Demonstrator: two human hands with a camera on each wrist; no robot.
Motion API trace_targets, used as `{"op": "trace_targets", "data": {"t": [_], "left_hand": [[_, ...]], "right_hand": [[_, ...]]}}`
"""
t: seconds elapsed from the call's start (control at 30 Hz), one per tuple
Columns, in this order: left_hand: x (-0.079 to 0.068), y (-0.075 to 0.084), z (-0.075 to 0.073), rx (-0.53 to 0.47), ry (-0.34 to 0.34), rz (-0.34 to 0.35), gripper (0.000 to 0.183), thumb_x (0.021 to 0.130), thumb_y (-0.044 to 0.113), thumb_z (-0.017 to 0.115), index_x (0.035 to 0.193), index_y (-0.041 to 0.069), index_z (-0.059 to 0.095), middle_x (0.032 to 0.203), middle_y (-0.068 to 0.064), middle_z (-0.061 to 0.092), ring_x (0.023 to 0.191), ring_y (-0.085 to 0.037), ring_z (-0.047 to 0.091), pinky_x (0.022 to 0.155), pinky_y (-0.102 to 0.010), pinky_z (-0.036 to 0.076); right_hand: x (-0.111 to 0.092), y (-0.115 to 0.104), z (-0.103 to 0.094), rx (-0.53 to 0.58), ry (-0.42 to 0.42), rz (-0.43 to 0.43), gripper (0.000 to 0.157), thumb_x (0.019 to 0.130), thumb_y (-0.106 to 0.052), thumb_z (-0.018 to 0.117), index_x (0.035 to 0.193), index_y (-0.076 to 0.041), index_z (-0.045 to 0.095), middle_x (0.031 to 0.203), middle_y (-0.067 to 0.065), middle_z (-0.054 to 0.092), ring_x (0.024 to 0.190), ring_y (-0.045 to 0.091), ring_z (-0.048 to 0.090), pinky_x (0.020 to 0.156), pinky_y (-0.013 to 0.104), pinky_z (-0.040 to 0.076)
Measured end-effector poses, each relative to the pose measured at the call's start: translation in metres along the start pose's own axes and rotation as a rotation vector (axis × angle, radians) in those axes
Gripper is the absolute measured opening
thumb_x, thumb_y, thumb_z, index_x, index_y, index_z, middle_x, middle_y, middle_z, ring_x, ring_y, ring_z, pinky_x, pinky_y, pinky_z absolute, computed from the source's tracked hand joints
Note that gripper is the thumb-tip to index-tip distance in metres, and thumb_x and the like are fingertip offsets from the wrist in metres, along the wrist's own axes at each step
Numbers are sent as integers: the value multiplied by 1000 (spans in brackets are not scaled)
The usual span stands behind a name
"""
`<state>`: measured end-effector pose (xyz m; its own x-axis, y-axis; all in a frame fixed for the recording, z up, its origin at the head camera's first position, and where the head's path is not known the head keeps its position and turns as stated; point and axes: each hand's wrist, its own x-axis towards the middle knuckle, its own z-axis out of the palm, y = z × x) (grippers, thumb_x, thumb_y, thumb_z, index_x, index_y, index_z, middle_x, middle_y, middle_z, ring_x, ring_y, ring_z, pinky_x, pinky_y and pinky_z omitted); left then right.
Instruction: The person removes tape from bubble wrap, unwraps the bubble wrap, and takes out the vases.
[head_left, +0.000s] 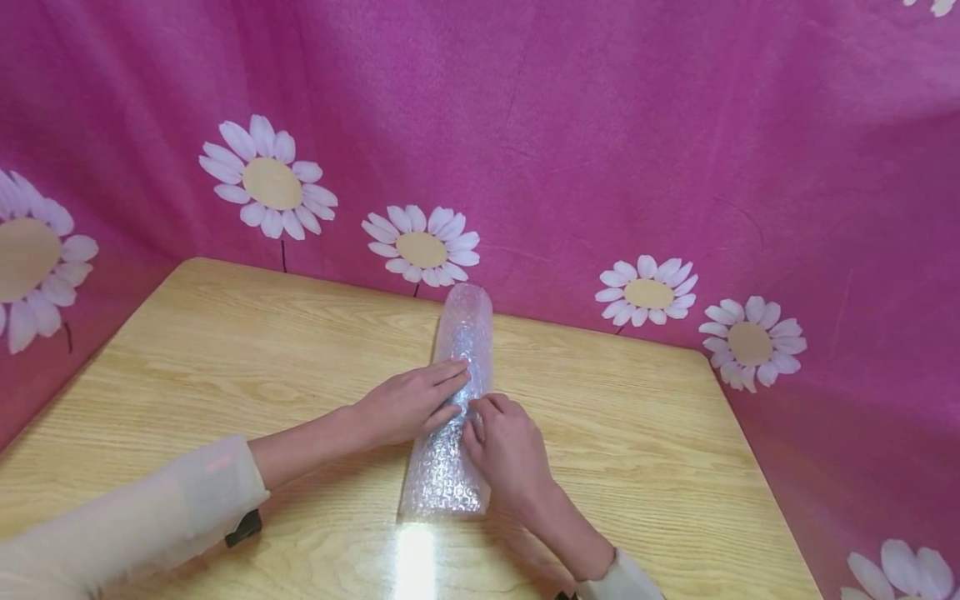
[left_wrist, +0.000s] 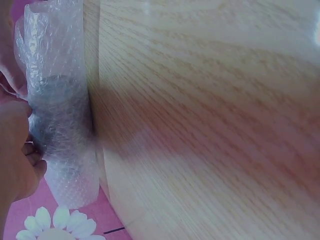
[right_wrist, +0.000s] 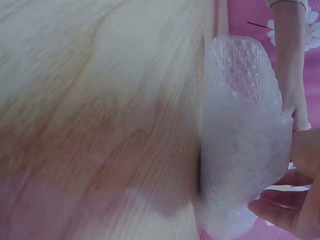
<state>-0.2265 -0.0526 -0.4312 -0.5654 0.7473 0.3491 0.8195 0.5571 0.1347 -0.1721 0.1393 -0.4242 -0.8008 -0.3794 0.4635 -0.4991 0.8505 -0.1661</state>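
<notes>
A long tube of clear bubble wrap (head_left: 442,483) lies on the table, pointing away from me. Through its layers, the left wrist view shows a dark cylindrical thing (left_wrist: 57,107); its kind is hidden by the wrap. My left hand (head_left: 408,404) rests across the top of the tube from the left, fingers mostly straight and pressing on the plastic. On the opposite side, my right hand (head_left: 513,450) has its fingers curled and pinches the wrap along the upper right side, close to the left fingertips. In the right wrist view the roll's wrap (right_wrist: 245,135) bulges in loose layers.
The tube stands on a light wood-grain table (head_left: 637,467), its far end near the back edge. A pink-purple cloth (head_left: 540,125) with large white daisies hangs behind and at both sides. Bright light reflects off the tabletop close to me.
</notes>
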Motion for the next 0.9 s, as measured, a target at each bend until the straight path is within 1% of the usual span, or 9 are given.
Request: {"op": "trace_targets", "data": {"t": [0.13, 0.27, 0.37, 0.47, 0.53, 0.7, 0.9], "left_hand": [[0, 0, 0, 2, 22, 14, 52, 100, 24, 61, 140, -8, 51, 148, -22, 47, 137, -32, 43, 111, -41, 37], [0, 0, 1, -4, 26, 6, 52, 100, 25, 61, 140, -7, 51, 147, -21, 47, 137, -31, 43, 111, -41, 37], [0, 0, 1, -16, 29, -3, 52, 100, 25, 61, 140, -7, 51, 147, -20, 47, 137, -30, 44, 110, -41, 38], [0, 1, 1, -22, 40, -3, 51, 100, 24, 61, 140, -7, 52, 147, -20, 48, 136, -30, 45, 110, -40, 39], [0, 1, 1, -20, 46, 1, 51, 100, 23, 61, 139, -7, 52, 147, -20, 49, 136, -30, 45, 109, -40, 40], [0, 1, 1, -20, 48, 5, 51, 100, 24, 61, 140, -6, 52, 147, -20, 48, 136, -30, 46, 109, -40, 40], [0, 0, 3, -15, 56, 14, 51, 100, 24, 61, 140, -6, 52, 147, -21, 48, 135, -31, 46, 110, -41, 39]], "right_hand": [[1, 1, 1, -21, 20, -23, 17, 84, -10, 75, 99, -2, 74, 98, 13, 71, 88, 29, 69, 74, 41, 60], [1, 2, 3, -43, 61, -75, 12, 81, -6, 77, 93, -4, 74, 93, 10, 70, 86, 27, 68, 72, 38, 60], [1, 2, 3, -64, 77, -130, 10, 80, -3, 79, 90, -5, 75, 86, 8, 70, 79, 25, 68, 68, 35, 60], [2, 2, 3, -76, 69, -161, 9, 81, -3, 79, 89, -5, 75, 81, 7, 70, 72, 22, 67, 63, 33, 59], [4, 2, 2, -78, 57, -162, 8, 81, -3, 79, 89, -5, 76, 79, 6, 70, 70, 21, 67, 61, 32, 59], [5, 3, 1, -68, 32, -165, 8, 81, -2, 79, 89, -4, 76, 80, 6, 70, 70, 20, 68, 62, 31, 58], [6, 6, 3, -29, 51, -171, 9, 80, 1, 79, 87, -4, 75, 78, 6, 70, 70, 20, 69, 62, 31, 58]]}}
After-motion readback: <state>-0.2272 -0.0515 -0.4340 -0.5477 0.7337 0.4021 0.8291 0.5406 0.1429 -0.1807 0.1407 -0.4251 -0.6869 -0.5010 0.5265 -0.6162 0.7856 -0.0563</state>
